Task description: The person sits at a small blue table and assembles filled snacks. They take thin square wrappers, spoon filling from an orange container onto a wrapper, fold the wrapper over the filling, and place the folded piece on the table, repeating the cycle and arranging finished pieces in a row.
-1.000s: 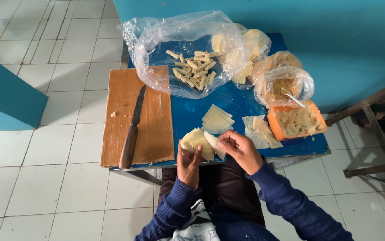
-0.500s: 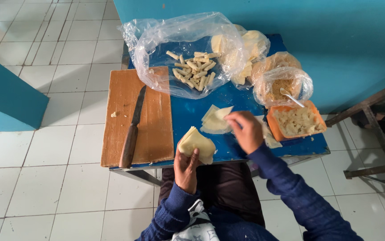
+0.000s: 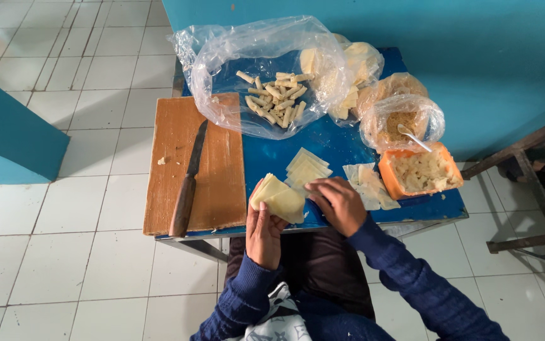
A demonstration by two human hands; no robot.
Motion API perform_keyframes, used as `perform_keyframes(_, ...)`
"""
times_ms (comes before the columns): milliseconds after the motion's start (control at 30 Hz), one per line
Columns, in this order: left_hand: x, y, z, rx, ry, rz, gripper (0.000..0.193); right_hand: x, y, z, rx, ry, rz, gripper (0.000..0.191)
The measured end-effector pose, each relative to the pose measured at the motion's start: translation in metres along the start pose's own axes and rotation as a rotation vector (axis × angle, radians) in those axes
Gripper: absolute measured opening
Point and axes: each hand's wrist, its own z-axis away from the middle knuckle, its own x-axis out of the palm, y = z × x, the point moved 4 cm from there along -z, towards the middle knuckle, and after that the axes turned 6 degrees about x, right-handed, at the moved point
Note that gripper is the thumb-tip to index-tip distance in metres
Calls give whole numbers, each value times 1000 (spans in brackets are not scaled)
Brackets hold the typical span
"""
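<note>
My left hand (image 3: 263, 232) holds a small stack of pale square dough wrappers (image 3: 277, 198) at the near edge of the blue table (image 3: 335, 148). My right hand (image 3: 338, 203) rests just to the right of that stack, fingers curled, touching the loose pile of wrappers (image 3: 308, 168) on the table. An orange bowl (image 3: 387, 178) of pale filling sits to the right. More wrapper sheets (image 3: 364, 183) lie between my right hand and the bowl.
A wooden cutting board (image 3: 196, 163) with a wooden-handled knife (image 3: 188, 182) lies on the left. A clear bag of rolled sticks (image 3: 277, 95) sits at the back, with further plastic bags (image 3: 398, 113) and a white spoon (image 3: 413, 136) beside it. A teal wall rises behind; a metal frame (image 3: 525, 189) stands right.
My right hand reached out to the loose wrapper pile, then drew back toward the stack in my left hand. The left hand stayed near the table edge with its stack.
</note>
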Motion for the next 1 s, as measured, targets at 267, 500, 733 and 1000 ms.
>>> perform_keyframes(267,11,-4,-4,-62,-101,176,59,-7,-53,10,-81,-17,20,37)
perform_keyframes(500,-4,-9,-3,-111,-37,34,59,13,23,17,459,-193,-442,15)
perform_keyframes(733,-32,-23,7,-29,-5,-161,53,10,98,-4,572,-80,-588,19)
perform_keyframes(1000,-50,-17,19,82,37,-317,51,30,106,-17,538,-111,-715,14)
